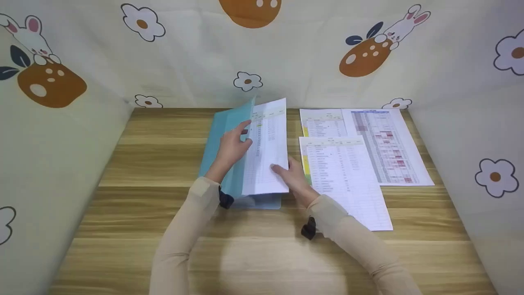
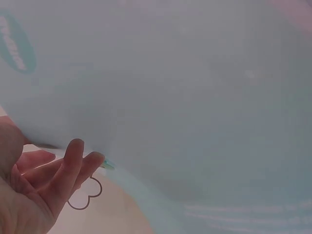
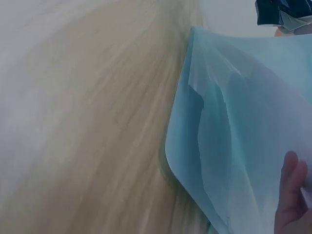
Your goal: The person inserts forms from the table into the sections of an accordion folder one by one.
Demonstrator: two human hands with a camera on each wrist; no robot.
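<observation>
Pinching the printed sheet point(image 1: 270, 143) by its near right edge with the right hand point(image 1: 299, 181), the nearer one. Left hand point(image 1: 232, 148), fingers loosely spread, is at the blue folder's point(image 1: 226, 123) cover, left of the sheet. Sheet's long axis points toward the table's point(image 1: 151, 151) far edge, around mid-width.
</observation>
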